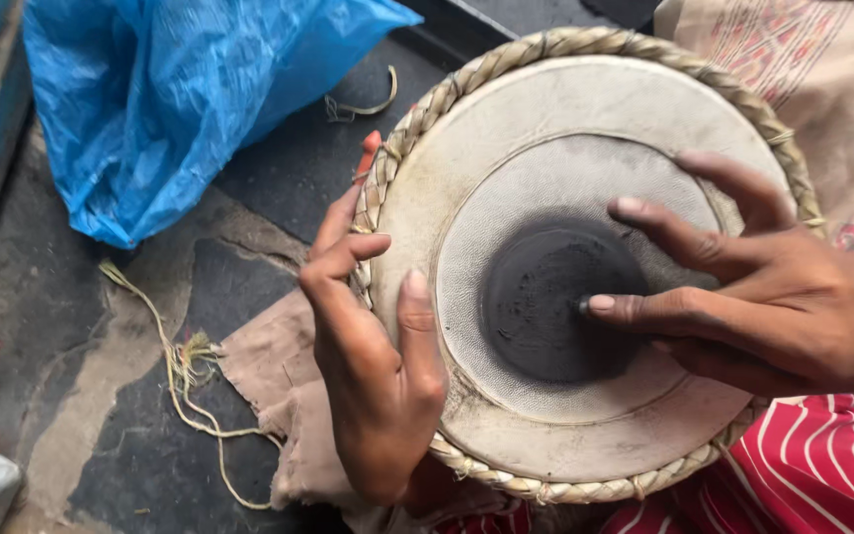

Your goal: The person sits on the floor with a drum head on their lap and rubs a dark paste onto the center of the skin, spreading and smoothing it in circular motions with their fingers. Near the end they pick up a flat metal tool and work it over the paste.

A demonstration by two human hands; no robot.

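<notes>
Dark cracked stone floor (249, 188); blue plastic sheet (170, 89); beige cloth (269, 366); daylight.

The right hand (773, 297) runs off the right edge at the wrist. The left hand (373, 346) hides part of the drum (565, 119) rim; its body is unseen.

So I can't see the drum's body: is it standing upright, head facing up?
Yes: the drum head faces the camera as a full round, its black patch and braided rim visible all round.
</notes>
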